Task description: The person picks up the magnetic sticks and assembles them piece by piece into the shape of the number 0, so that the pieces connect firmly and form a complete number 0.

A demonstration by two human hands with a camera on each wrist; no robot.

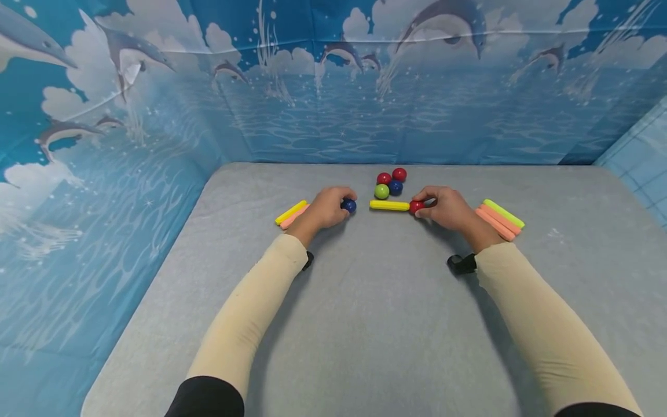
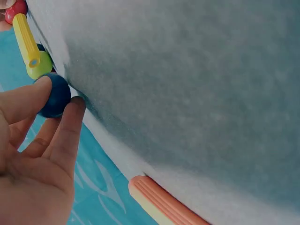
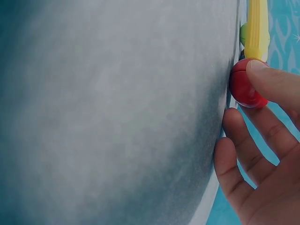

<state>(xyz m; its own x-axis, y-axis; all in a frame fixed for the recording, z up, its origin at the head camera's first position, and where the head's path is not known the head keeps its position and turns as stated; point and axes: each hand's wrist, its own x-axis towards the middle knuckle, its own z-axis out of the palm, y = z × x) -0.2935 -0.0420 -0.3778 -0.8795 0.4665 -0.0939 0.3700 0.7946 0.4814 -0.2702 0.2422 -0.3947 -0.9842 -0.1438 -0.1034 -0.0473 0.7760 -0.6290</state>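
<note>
My left hand (image 1: 326,207) pinches a dark blue ball (image 2: 57,96) between thumb and fingers, close over the grey table. In my right hand (image 1: 447,207) a red ball (image 3: 244,84) is held by thumb and fingertips. A yellow ribbed rod (image 1: 389,205) extends leftward from that red ball, its end meeting the ball. The rod's free end, with a small hole, faces the blue ball across a gap in the left wrist view. Just behind the rod sit a green ball (image 1: 382,191), another blue ball (image 1: 395,187) and two red balls (image 1: 384,178).
Left of the left hand lie a yellow rod (image 1: 290,212) and an orange rod (image 2: 164,204). Beside the right forearm are a lime rod (image 1: 504,214) and two orange rods (image 1: 495,225). A dolphin-printed curtain (image 1: 333,116) borders the grey table (image 1: 365,324) at the back and left.
</note>
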